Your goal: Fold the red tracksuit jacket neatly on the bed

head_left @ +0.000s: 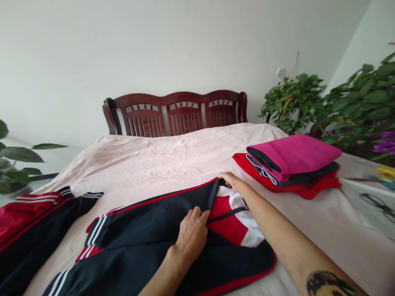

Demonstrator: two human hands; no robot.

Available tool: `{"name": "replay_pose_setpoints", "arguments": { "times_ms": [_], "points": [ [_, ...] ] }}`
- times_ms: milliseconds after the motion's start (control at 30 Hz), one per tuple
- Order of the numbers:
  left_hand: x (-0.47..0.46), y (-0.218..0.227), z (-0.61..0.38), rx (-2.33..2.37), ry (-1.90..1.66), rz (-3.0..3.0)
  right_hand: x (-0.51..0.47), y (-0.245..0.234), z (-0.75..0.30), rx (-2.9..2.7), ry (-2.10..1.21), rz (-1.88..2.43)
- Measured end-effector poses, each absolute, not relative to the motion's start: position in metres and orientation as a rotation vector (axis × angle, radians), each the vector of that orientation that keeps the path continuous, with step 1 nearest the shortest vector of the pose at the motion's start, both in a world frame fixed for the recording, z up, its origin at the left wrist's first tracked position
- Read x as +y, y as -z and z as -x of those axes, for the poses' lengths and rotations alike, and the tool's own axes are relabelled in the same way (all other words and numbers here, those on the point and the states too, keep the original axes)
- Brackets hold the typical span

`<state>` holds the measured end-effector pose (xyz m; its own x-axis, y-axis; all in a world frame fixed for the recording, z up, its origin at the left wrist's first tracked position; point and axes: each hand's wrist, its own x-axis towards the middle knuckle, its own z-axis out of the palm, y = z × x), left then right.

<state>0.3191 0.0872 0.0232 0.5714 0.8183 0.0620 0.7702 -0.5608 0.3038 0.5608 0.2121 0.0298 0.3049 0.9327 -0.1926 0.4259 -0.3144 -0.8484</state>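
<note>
A navy track jacket (145, 218) with red piping and white-striped cuffs lies spread out in front of me. Its front is partly folded back, which shows a red and white panel (224, 222) and a dark zip. My right hand (232, 181) pinches the jacket's far edge, near the upper corner. Nearer to me, my left hand (193, 232) presses on the navy fabric, its curled fingers closed at the edge of the folded flap. The left fingertips are partly hidden.
A pink cover (173, 160) lies under everything. To the right sits a stack of folded clothes (296, 154), magenta on top, near eyeglasses (378, 203). At left lies another red and navy garment (40, 224). Behind stand a wooden backrest (182, 111) and potted plants (293, 98).
</note>
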Motion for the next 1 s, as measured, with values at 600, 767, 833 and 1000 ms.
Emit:
{"name": "replay_pose_setpoints", "arguments": {
  "times_ms": [600,767,833,1000],
  "points": [
    [0.086,-0.048,-0.251,0.945,-0.408,-2.397,0.168,-0.005,-0.505,-2.246,-0.035,2.151],
    [0.108,-0.059,-0.150,1.523,-0.744,-2.301,0.149,-0.036,-0.494,-2.251,-0.032,2.091],
    [0.121,-0.056,-0.105,1.787,-0.769,-2.256,0.126,-0.052,-0.472,-2.322,-0.069,1.950],
    [0.143,-0.030,-0.029,1.881,-0.701,-2.273,0.053,-0.058,-0.399,-2.442,-0.140,1.547]
  ]
}}
